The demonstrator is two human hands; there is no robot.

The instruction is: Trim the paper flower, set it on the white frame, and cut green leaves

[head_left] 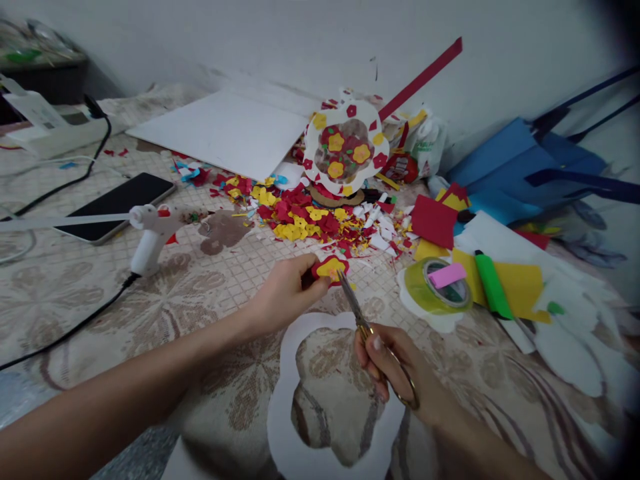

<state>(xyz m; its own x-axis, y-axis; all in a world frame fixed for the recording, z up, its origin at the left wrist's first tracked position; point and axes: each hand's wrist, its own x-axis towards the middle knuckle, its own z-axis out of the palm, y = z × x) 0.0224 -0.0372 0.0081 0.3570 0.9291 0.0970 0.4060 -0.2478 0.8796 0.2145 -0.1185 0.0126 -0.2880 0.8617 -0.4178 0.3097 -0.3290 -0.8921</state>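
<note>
Between the thumb and fingers of my left hand (287,293) is pinched a red paper flower (330,270) with a yellow layer on top. My right hand (395,363) grips the handles of gold-handled scissors (361,323), their blades pointing up at the flower. The blade tips meet the flower's yellow face; whether they cut or only touch it I cannot tell. Below both hands lies a white flower-shaped paper ring (283,400). Beyond them is a heap of red and yellow paper flowers and scraps (305,217).
A white glue gun (150,243) and a phone (117,203) lie at left. A decorated flower frame (310,150) stands behind the scraps, before a white board (225,130). At right are a tape roll (425,287), a green marker (493,283), coloured paper (435,221) and a blue bag (505,153).
</note>
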